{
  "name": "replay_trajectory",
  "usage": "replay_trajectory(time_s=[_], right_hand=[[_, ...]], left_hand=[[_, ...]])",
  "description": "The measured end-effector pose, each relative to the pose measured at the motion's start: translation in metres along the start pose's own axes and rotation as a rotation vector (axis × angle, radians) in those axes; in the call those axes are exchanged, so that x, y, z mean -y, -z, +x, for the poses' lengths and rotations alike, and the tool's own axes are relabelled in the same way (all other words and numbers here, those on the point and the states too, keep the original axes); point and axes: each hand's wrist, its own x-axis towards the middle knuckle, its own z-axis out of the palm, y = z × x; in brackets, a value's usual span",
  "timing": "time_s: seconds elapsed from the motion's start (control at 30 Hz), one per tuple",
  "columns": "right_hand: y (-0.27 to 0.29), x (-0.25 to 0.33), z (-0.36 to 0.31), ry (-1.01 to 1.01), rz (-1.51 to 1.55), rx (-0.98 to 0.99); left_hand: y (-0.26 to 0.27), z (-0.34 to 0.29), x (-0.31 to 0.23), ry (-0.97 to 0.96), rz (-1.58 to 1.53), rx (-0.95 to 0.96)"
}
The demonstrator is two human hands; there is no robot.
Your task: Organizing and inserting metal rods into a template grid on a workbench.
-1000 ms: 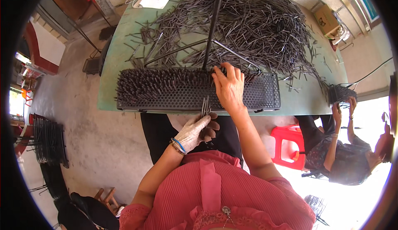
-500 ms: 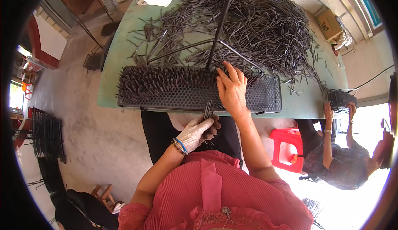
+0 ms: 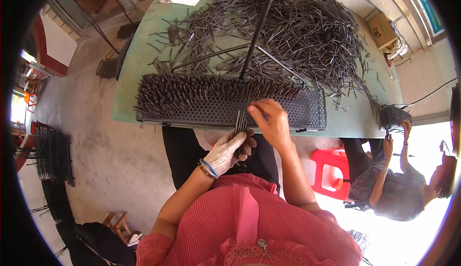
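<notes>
So far, the board (image 3: 209, 108) at the near edge of the bench (image 3: 126, 104) has sticks (image 3: 175, 92) across its left and back but bare holes front-right, the left hand (image 3: 226, 154) gripping more, the right hand (image 3: 274, 123) bent, contents unclear, a pile (image 3: 309, 38) behind.

The left hand (image 3: 229, 153) wears a pale, off-white cloth glove (image 3: 222, 156) with dark, brownish fingers. On the wrist, just behind the grip, sit a thin, bright blue band (image 3: 208, 165) and a dark bracelet (image 3: 206, 171), side by side. The right hand (image 3: 274, 124) is bare. Nearer the body than the grip is a pinkish-red cloth top (image 3: 204, 213) with lots of thin, raised lines. A flat strip of the same pink cloth (image 3: 247, 213) hangs down its front. Both short sleeves (image 3: 156, 247) are pink too, and the left one has lacy cloth. Near the neck, far behind the grip, are a lacy frill (image 3: 235, 253) and a small, round, shiny pendant (image 3: 262, 243). Black trousers (image 3: 178, 155) cover the legs, below and beside the grip.
</notes>
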Motion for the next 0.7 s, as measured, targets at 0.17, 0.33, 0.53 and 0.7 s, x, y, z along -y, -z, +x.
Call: replay_trajectory(time_s=[0.17,0.33,0.53,0.7], right_hand=[[0.005,-0.004,-0.012,-0.366,0.284,0.387],[0.0,-0.01,-0.022,-0.371,0.353,0.278],[0.005,-0.006,-0.016,-0.406,0.508,0.008],[0.019,-0.006,0.016,-0.21,0.238,-0.174]], left_hand=[[-0.004,-0.001,-0.002,0.013,0.084,0.001],[-0.006,0.0,0.0,-0.044,0.104,0.017],[-0.007,0.005,0.004,-0.054,0.079,-0.028],[-0.004,0.011,0.009,0.014,0.063,-0.049]])
